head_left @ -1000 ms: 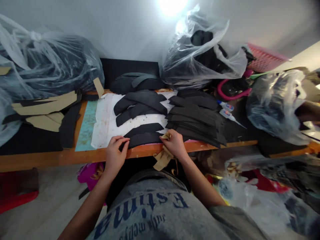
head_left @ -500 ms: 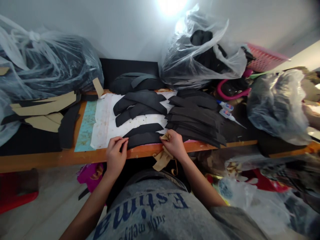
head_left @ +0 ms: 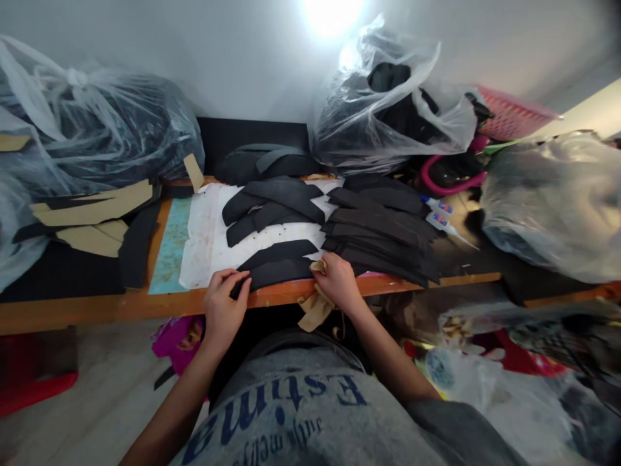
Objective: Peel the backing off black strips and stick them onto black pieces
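A black curved strip (head_left: pixel 279 273) of sheet material lies along the table's front edge. At its left end, my left hand (head_left: pixel 226 305) pinches it between thumb and fingers. My right hand (head_left: pixel 338 281) is closed on a crumpled tan piece of cloth or paper (head_left: pixel 316 312), right by the strip's other end. The tan piece hangs over the edge. Just behind lies another black strip (head_left: pixel 286 248), partly covered. Several more black curved pieces (head_left: pixel 272 202) rest crossed on a white sheet (head_left: pixel 200 249). Right of them is a stack of black pieces (head_left: pixel 381 226).
Black and tan pieces (head_left: pixel 97 210) lie at left below a tied plastic bag (head_left: pixel 121 129). Another plastic bag (head_left: pixel 349 116) stands at the back, near a pink basket (head_left: pixel 517 111). Two small glue bottles (head_left: pixel 439 220) lie right of the stack. A clear bag (head_left: pixel 548 207) sits far right.
Both hands keep nearly the same place and hold. The clear bag at far right looks paler and fuller. The view has shifted slightly.
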### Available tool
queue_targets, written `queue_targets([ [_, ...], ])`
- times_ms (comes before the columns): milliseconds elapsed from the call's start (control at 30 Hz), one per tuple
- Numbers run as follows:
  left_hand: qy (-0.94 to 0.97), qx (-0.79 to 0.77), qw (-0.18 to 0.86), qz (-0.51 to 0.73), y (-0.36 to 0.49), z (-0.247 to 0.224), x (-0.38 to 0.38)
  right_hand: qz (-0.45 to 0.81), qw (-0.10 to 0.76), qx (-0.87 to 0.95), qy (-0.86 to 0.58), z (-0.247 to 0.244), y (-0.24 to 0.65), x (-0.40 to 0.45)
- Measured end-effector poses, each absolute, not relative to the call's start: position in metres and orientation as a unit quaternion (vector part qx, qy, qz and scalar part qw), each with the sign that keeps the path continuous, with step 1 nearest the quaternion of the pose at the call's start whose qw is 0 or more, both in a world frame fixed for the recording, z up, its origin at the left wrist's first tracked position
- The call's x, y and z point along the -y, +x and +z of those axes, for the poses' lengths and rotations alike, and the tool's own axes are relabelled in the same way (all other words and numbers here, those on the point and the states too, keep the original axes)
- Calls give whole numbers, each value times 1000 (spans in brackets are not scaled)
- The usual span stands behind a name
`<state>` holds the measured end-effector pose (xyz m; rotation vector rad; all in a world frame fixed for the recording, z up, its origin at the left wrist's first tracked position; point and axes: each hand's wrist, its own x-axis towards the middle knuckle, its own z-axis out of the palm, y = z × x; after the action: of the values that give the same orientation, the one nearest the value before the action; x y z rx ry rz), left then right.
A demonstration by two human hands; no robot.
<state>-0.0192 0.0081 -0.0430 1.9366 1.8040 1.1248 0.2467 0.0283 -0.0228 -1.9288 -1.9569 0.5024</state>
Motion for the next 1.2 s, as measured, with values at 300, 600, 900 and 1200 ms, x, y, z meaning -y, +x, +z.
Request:
queue_targets([
  [300, 677, -629, 101, 367, -10, -49, 0, 151, 163, 695, -683, -24, 245, -23],
  [600, 769, -583, 38, 260, 2, -56, 21, 125, 57, 688, -713, -7, 248, -21],
  [900, 768, -605, 72, 196, 8, -64, 45, 180, 145, 703, -673, -12, 243, -15],
  [1200, 658, -692, 9, 297, -85, -57, -14, 367, 345, 622, -600, -1, 282, -15],
])
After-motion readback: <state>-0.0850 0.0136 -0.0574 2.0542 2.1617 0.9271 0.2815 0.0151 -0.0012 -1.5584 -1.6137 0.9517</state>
